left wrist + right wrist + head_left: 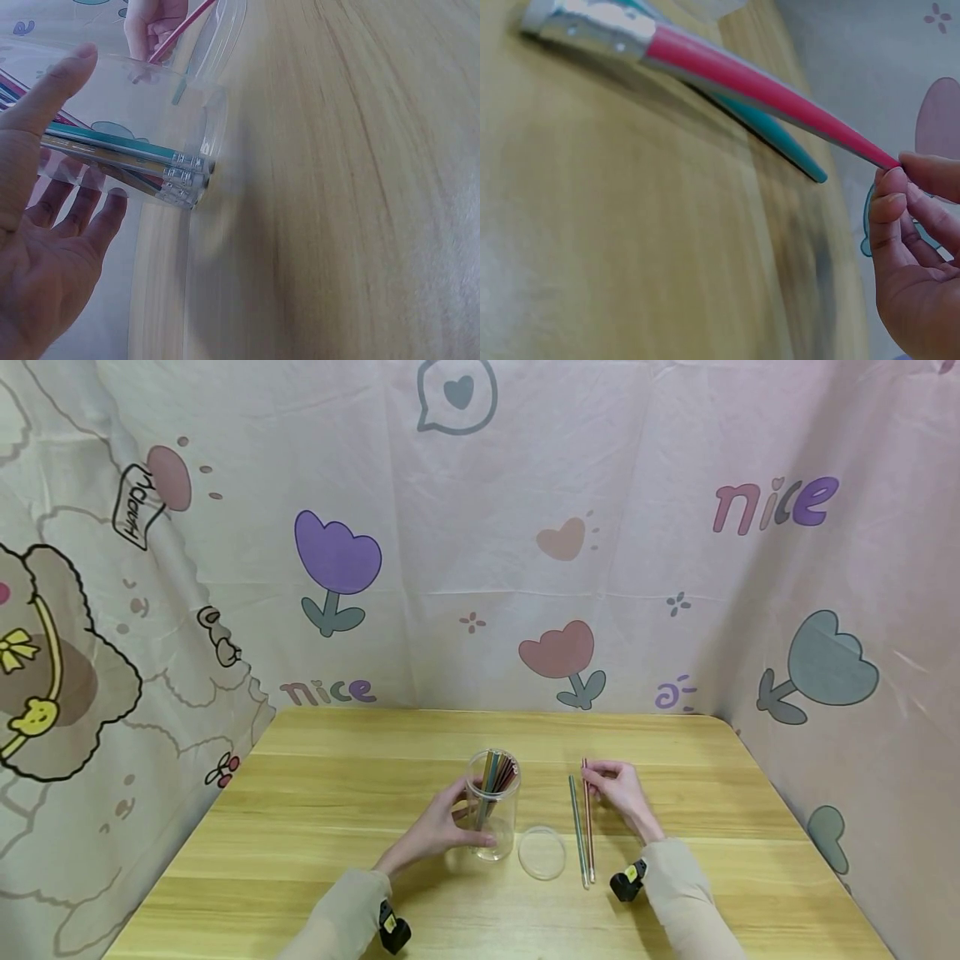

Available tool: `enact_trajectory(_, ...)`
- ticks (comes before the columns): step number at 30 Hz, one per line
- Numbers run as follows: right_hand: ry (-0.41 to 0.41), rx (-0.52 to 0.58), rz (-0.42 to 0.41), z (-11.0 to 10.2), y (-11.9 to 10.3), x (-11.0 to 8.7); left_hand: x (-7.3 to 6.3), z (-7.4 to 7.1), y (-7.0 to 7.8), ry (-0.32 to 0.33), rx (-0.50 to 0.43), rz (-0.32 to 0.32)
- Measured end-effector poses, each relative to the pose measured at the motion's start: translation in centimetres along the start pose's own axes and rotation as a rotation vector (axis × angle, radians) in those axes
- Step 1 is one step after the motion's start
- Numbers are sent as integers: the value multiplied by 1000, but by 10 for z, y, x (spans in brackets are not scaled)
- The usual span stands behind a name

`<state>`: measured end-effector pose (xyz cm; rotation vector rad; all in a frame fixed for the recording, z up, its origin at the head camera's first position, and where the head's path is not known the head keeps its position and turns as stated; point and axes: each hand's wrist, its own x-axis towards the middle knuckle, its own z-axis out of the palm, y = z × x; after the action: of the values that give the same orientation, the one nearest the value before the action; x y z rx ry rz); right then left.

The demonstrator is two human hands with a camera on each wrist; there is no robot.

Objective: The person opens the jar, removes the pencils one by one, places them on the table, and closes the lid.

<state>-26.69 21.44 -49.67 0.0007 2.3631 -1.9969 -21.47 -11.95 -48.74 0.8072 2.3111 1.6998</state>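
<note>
My left hand (444, 825) grips a clear plastic jar (506, 822) from its left side, thumb along the front and fingers behind. Inside the jar stand several pencils (497, 772), leaning together; in the left wrist view, metal ferrules and erasers show at the jar's bottom end. To the right, my right hand (617, 789) pinches a red pencil (765, 86) between thumb and fingertips near its far end, with the eraser end pointing toward me. Beside it lies a teal pencil (577, 831) on the table, roughly alongside the red one.
A clear round lid (542, 853) lies flat on the wooden table (360, 768), between the jar and the two pencils. Printed fabric (465, 527) hangs behind the table's back edge and along its sides.
</note>
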Motion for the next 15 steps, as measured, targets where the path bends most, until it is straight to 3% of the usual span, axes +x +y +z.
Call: enact_trajectory(15,-4,-38,19,5,10,3,-1,0,-2,0,-4,4)
